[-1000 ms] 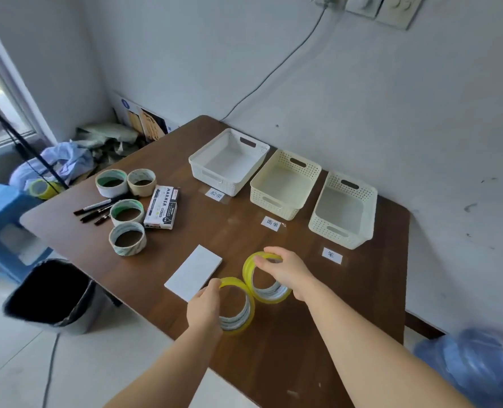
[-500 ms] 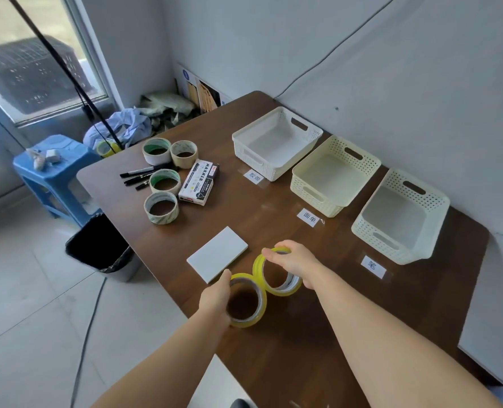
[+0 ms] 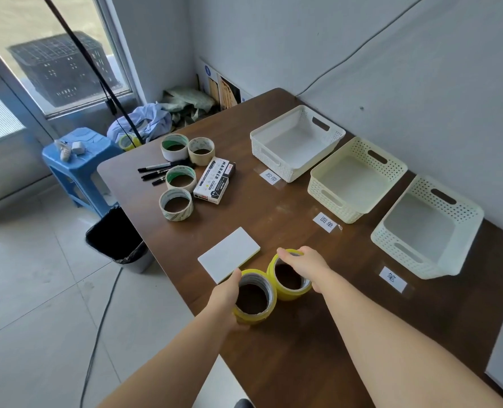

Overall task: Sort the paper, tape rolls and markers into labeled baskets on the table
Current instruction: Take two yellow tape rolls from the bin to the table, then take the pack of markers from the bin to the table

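The table (image 3: 274, 213) is of dark brown wood with a rounded far-left corner, and it stands against a grey wall (image 3: 421, 83) on its right side. Along that side there are three plastic baskets in a row: a white basket (image 3: 271, 160) far, a cream basket (image 3: 332, 201) in the middle and a pale basket (image 3: 400, 254) nearer. In front of each one a small paper label (image 3: 327, 222) is stuck to the wood.

At the near part of the table the left hand (image 3: 226, 295) grips a yellow tape roll (image 3: 256, 316), with the fingers curled around its outer left side. The right hand (image 3: 306, 263) holds a second yellow roll (image 3: 291, 293), its fingers bent over the far rim. The two rolls touch each other. I cannot tell if they rest on the wood or are a little lifted.

Just to the far left of them lies a white paper stack (image 3: 229, 254). Further, on the far-left part, stand four tape rolls (image 3: 175, 204), with a marker box (image 3: 215, 181) beside them and some black markers (image 3: 156, 172) between the rolls.

On the pale tiled floor (image 3: 23, 290) to the left are a black bin (image 3: 117, 237) and a blue stool (image 3: 79, 160), under a window (image 3: 53, 54). A heap of cloth (image 3: 144, 125) lies in the corner.
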